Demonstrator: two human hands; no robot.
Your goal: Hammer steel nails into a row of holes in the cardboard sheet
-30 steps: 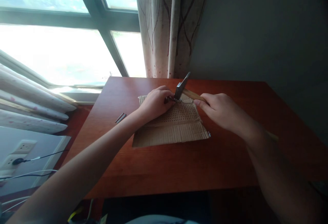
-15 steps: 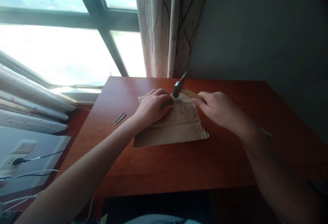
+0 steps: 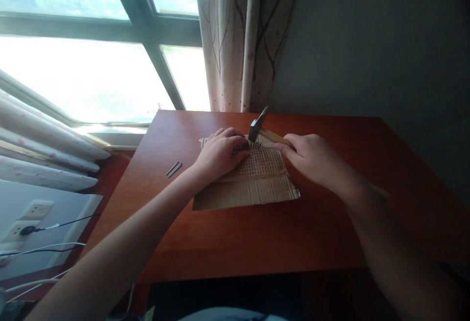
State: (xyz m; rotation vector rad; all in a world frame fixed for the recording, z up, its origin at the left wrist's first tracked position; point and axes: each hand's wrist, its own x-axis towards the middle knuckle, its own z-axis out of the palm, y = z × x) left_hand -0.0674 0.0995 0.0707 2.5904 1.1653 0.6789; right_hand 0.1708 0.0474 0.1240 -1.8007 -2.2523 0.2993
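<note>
I can see a bare left hand (image 3: pixel 220 152) and a bare right hand (image 3: pixel 308 157), each narrowing at the wrist into a smooth, uncovered forearm (image 3: pixel 367 213) that thickens towards the elbow. Below them shows a pale, bluish-white, softly curved patch of clothing (image 3: pixel 231 314), its details blurred.

At centre I count my two bare hands (image 3: pixel 222 152) (image 3: pixel 308 154), one wooden-handled metal hammer (image 3: pixel 270 135), one brown hole-dotted cardboard piece (image 3: pixel 253 192); lower left, two white wall sockets (image 3: pixel 37 209) (image 3: pixel 15 227).
</note>
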